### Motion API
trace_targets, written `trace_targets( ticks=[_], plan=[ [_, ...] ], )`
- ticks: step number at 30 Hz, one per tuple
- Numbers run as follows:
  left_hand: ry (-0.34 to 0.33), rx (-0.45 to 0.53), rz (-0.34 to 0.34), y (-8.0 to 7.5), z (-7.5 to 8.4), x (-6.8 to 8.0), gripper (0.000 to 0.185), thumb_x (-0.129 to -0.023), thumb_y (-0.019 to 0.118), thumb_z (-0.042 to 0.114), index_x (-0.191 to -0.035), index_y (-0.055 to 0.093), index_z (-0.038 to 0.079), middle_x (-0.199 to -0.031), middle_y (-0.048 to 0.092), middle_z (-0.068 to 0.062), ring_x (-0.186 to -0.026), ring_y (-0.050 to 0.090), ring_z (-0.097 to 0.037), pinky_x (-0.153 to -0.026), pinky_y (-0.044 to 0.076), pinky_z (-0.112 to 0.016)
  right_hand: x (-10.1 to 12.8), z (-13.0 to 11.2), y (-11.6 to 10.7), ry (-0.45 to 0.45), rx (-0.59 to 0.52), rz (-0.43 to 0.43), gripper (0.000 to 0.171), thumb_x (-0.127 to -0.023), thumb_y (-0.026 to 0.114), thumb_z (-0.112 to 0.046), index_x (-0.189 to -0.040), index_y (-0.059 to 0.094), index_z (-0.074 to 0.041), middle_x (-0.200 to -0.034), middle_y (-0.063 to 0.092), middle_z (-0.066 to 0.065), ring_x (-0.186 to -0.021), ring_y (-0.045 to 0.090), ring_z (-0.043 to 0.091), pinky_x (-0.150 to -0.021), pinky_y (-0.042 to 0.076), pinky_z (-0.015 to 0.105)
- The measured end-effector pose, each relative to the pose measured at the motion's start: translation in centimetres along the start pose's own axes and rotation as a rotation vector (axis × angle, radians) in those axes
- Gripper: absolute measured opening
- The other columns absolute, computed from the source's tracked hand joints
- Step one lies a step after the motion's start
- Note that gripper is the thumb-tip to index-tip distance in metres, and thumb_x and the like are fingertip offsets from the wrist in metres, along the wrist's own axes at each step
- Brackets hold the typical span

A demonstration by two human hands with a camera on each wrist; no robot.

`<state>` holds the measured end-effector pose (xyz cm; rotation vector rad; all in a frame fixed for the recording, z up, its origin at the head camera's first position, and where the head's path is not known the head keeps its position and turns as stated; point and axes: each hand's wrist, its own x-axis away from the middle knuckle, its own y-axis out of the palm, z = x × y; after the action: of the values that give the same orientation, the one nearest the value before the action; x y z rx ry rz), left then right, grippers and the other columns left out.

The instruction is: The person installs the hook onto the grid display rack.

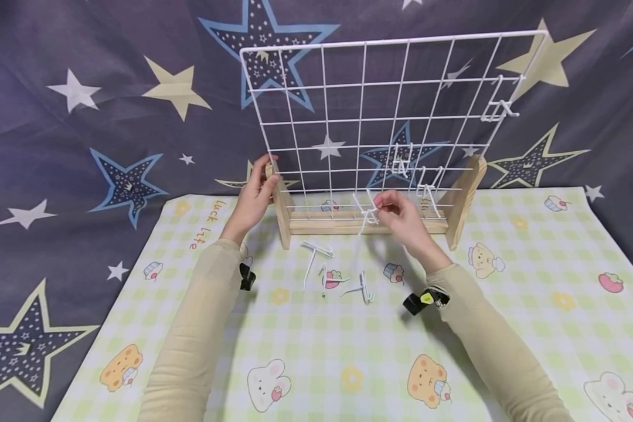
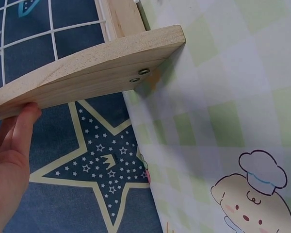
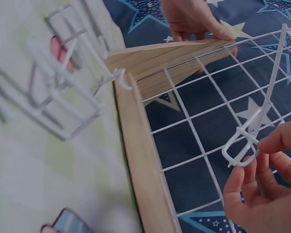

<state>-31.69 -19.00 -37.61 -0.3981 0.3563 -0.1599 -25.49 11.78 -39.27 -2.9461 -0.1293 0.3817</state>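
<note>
White wire hook [image 1: 368, 212] is pinched in the right hand [image 1: 402, 221] before the grid's [image 1: 361, 119] lower rows, head view; the left hand [image 1: 254, 196] grips a wooden leg [image 1: 281, 208]. Left wrist: fingers [image 2: 27, 124] against that leg. Right wrist: the hook, likely light and stiff, best held by its looped base.

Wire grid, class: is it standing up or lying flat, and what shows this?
Standing up: the wire grid rises from its wooden stand, whose side the left hand holds.

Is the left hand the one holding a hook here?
No, the left hand grips the wooden panel, while the right hand pinches a white hook.
</note>
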Motion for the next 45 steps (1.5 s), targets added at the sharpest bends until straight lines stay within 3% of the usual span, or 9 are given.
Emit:
trace_targets(
  ticks=[3, 8, 17, 25, 30, 40, 45],
  plan=[
    [-0.001, -0.004, 0.002, 0.0, 0.1, 0.1, 0.045, -0.105, 0.043, 0.025, -0.148, 0.032, 0.019, -0.117, 0.052, -0.022, -0.100, 0.057, -0.033, -0.082, 0.057, -0.041, -0.7, 1.0, -0.1, -0.003, -0.031, 0.038, 0.019, -0.084, 0.053, 0.013, -0.102, 0.054, 0.012, -0.095, 0.056, 0.014, -0.084, 0.051, 0.014, -0.073, 0.045, 0.019],
    [0.002, -0.020, 0.012, -0.1, -0.3, 0.1, 0.046, -0.104, 0.043, 0.029, -0.148, 0.033, 0.021, -0.115, 0.052, -0.019, -0.099, 0.057, -0.030, -0.082, 0.057, -0.040, -1.3, 0.5, 0.0, -0.002, -0.107, 0.074, 0.022, -0.083, 0.051, 0.014, -0.105, 0.052, 0.014, -0.091, 0.055, 0.002, -0.083, 0.053, 0.015, -0.073, 0.050, 0.019],
    [-0.011, -0.006, 0.005, -0.2, -0.2, 0.0, 0.045, -0.104, 0.044, 0.026, -0.148, 0.033, 0.021, -0.117, 0.051, -0.021, -0.102, 0.057, -0.034, -0.083, 0.057, -0.041, -2.0, -0.4, 0.1, 0.006, -0.199, 0.094, 0.017, -0.085, 0.053, 0.014, -0.101, 0.055, 0.008, -0.089, 0.056, 0.010, -0.080, 0.055, 0.016, -0.074, 0.053, 0.023],
    [-0.029, -0.011, -0.024, -0.2, 3.3, 1.1, 0.044, -0.105, 0.041, 0.017, -0.147, 0.031, 0.007, -0.119, 0.050, -0.027, -0.103, 0.055, -0.038, -0.085, 0.055, -0.045, -2.3, -1.0, 0.0, 0.015, -0.237, 0.117, 0.017, -0.086, 0.053, 0.015, -0.102, 0.054, 0.011, -0.091, 0.057, 0.012, -0.078, 0.054, 0.015, -0.073, 0.053, 0.021],
    [-0.038, -0.023, -0.026, -0.1, 3.7, 1.3, 0.043, -0.105, 0.041, 0.016, -0.146, 0.031, 0.006, -0.121, 0.049, -0.029, -0.105, 0.055, -0.040, -0.086, 0.055, -0.046, -2.3, -1.2, 0.1, 0.050, -0.283, 0.152, 0.020, -0.085, 0.053, 0.016, -0.102, 0.056, 0.006, -0.093, 0.057, 0.010, -0.078, 0.055, 0.013, -0.074, 0.054, 0.022],
    [-0.034, -0.012, -0.028, -0.2, 3.4, 1.0, 0.044, -0.105, 0.041, 0.017, -0.147, 0.030, 0.006, -0.122, 0.049, -0.028, -0.106, 0.055, -0.039, -0.085, 0.055, -0.047, -2.6, -1.4, 0.6, 0.057, -0.280, 0.235, 0.020, -0.086, 0.054, 0.016, -0.104, 0.056, 0.008, -0.097, 0.056, 0.014, -0.076, 0.055, 0.011, -0.072, 0.055, 0.021],
    [-0.017, 0.000, -0.020, -0.1, 1.2, 0.2, 0.044, -0.105, 0.041, 0.020, -0.148, 0.031, 0.012, -0.123, 0.049, -0.026, -0.106, 0.055, -0.039, -0.085, 0.055, -0.048, -2.6, -1.5, 0.8, 0.055, -0.274, 0.262, 0.021, -0.085, 0.054, 0.016, -0.105, 0.056, 0.009, -0.099, 0.055, 0.020, -0.073, 0.055, 0.010, -0.070, 0.055, 0.019]
  ],
)
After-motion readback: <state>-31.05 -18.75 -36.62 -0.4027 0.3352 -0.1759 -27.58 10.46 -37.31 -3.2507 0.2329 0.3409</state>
